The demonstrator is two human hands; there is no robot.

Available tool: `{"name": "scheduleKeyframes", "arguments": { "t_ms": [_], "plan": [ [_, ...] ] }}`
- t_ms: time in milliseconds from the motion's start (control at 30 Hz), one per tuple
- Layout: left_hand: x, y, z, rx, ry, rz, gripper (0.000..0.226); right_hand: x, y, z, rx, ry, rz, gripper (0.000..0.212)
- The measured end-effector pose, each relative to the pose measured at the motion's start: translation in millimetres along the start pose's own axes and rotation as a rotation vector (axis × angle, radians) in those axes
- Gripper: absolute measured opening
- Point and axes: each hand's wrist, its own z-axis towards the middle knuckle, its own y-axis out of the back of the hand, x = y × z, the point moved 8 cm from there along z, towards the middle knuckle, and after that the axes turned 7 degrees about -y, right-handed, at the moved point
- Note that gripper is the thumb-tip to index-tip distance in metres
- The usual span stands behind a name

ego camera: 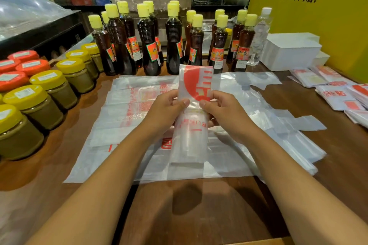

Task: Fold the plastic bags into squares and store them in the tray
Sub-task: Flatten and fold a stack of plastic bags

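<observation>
A clear plastic bag with red print (194, 85), folded into a long narrow strip, is held up above the table's middle. My left hand (167, 109) pinches its left edge and my right hand (221, 113) pinches its right edge, thumbs on the near face. The strip's upper part stands upright; its lower part hangs down toward me. Under it lies a spread stack of flat plastic bags (127, 121). Several folded bag squares (336, 95) lie at the right. The white tray (290, 53) sits at the back right.
Dark sauce bottles with yellow caps (147, 42) line the back of the wooden table (199, 215). Jars with yellow lids (39, 101) and orange lids (31, 66) crowd the left side. A clear water bottle (260, 36) stands by the tray, before a yellow sign (318, 6).
</observation>
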Motion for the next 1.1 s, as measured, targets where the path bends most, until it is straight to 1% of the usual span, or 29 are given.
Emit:
{"name": "scheduleKeyframes", "arguments": {
  "t_ms": [133,200,267,367,467,567,667,800,867,967,1033,1100],
  "plan": [
    [0.4,-6.3,-3.8,0.077,0.038,-0.001,0.020,3.0,11.3,2.6,-0.095,0.054,-0.083,0.011],
    [-0.7,-6.8,-3.5,0.081,0.015,0.018,0.020,2.4,12.9,3.5,-0.121,0.069,-0.118,0.013],
    [-3.0,-4.9,-3.1,0.051,-0.023,0.055,0.020,4.4,12.8,3.1,-0.142,0.080,-0.127,0.011],
    [-7.4,-4.2,-3.4,0.009,-0.074,0.061,0.020,5.1,10.9,2.1,-0.131,0.064,-0.067,0.011],
    [-12.4,-1.5,-3.2,-0.037,-0.119,0.038,0.020,0.4,5.0,1.2,-0.066,0.000,0.011,0.010],
    [-16.1,-2.1,-3.3,-0.007,-0.129,-0.025,0.019,5.0,4.6,-0.6,-0.080,0.036,0.080,0.012],
    [-12.0,-7.9,-3.5,0.055,-0.044,-0.117,0.022,11.2,9.0,-2.4,-0.111,0.075,0.199,0.022],
    [-9.2,-11.8,-3.9,0.089,0.026,-0.300,0.026,14.8,5.3,-3.2,-0.061,0.084,0.309,0.028],
    [-8.6,-9.9,-3.4,0.062,0.055,-0.382,0.032,15.8,1.8,-2.8,-0.007,0.087,0.369,0.035],
    [-8.2,-11.2,-3.9,0.069,0.088,-0.465,0.032,16.5,0.1,-2.7,0.033,0.077,0.393,0.044],
    [-9.1,-11.7,-4.9,0.086,0.090,-0.489,0.040,15.0,3.8,-1.4,0.018,0.069,0.386,0.047],
    [-9.1,-9.2,-4.8,0.081,0.075,-0.491,0.043,12.6,9.0,1.0,-0.007,0.059,0.395,0.044]
  ]
}}
